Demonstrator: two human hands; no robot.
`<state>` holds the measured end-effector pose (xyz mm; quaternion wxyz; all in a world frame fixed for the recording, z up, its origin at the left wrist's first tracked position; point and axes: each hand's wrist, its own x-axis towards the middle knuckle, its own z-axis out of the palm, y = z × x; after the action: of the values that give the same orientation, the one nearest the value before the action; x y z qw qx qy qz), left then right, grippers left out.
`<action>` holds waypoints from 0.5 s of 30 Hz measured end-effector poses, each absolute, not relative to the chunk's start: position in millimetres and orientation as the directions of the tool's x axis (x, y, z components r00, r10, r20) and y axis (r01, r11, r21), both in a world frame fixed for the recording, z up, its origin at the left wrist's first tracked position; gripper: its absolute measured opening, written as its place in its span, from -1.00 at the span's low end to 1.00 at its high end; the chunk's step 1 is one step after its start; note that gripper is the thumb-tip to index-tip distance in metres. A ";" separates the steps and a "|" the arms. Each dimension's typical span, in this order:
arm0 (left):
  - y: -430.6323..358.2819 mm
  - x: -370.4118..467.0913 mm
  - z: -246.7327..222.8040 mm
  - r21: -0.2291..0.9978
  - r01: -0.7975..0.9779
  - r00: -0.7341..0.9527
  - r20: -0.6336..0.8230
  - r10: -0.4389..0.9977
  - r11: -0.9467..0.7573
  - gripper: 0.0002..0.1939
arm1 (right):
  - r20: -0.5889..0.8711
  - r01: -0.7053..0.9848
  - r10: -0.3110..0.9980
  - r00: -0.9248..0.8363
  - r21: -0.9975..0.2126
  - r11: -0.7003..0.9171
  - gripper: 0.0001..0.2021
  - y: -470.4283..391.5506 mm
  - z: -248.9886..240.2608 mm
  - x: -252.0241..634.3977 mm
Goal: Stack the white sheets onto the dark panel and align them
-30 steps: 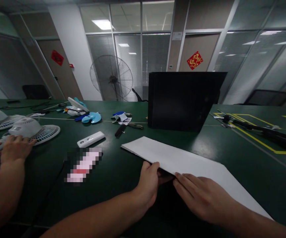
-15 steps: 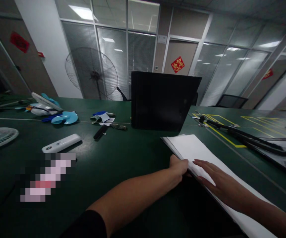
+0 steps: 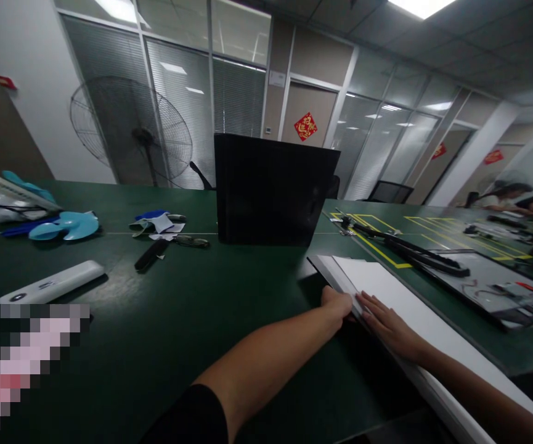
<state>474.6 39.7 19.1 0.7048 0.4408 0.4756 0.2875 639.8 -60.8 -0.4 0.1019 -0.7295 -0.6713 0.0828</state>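
At four o'clock, I'm pinching the white panel [image 3: 398, 295]'s left edge with my left hand [image 3: 337, 303]; my right hand [image 3: 390, 325] is lying extended along it. Green tabletop [image 3: 187, 296] is stretching toward eight o'clock.

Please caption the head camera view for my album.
Left hand and right hand side by side on a white panel, green table below.
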 end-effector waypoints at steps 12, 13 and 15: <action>30.4 450.3 32.1 0.881 -0.068 0.353 -0.417 0.837 0.468 -0.66 | 0.015 0.973 0.991 0.129 -0.195 -0.124 -0.29 -17.7 -11.3 663.9; 28.1 440.1 33.5 0.877 -0.084 0.356 -0.418 0.836 0.474 -0.66 | 0.016 0.974 0.990 0.139 -0.184 -0.133 -0.29 -11.8 -14.7 669.5; 24.4 411.1 35.2 0.870 -0.119 0.356 -0.412 0.839 0.478 -0.66 | 0.018 0.976 0.988 0.152 -0.162 -0.147 -0.27 -2.1 -23.5 680.7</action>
<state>411.1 24.4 35.2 0.7253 0.3900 0.4613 0.3302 680.7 -2.1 -23.5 0.0674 -0.7558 -0.6497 0.0463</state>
